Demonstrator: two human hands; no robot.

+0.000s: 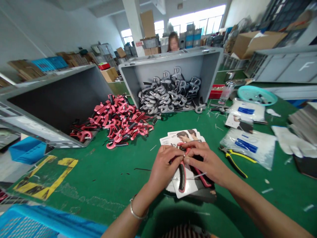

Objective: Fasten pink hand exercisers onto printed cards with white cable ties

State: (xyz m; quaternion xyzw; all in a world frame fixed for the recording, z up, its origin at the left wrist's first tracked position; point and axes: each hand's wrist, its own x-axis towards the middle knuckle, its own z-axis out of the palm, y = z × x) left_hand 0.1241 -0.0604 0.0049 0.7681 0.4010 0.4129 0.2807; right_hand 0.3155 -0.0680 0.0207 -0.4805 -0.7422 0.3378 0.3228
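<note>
My left hand [166, 162] and my right hand [204, 161] meet over a pink and black hand grip strengthener [182, 180]. It lies on a white printed card [176, 187], on top of several similar cards. Fingertips of both hands pinch closely together near the top of the handles. A thin white cable tie [199, 176] trails out across the card below them. Its upper part is largely hidden by my fingers. To the right, cutting pliers [237, 161] with yellow and black handles lie apart from my hands.
Pink grips [123, 120] spill from a grey crate [101, 81] at left. A second grey crate [210, 66] holds grey grips [168, 92]. Plastic bags [262, 145], a white glove [288, 140] and a turquoise dish [268, 99] lie right. A blue basket [49, 219] sits front left. Someone [173, 43] is behind.
</note>
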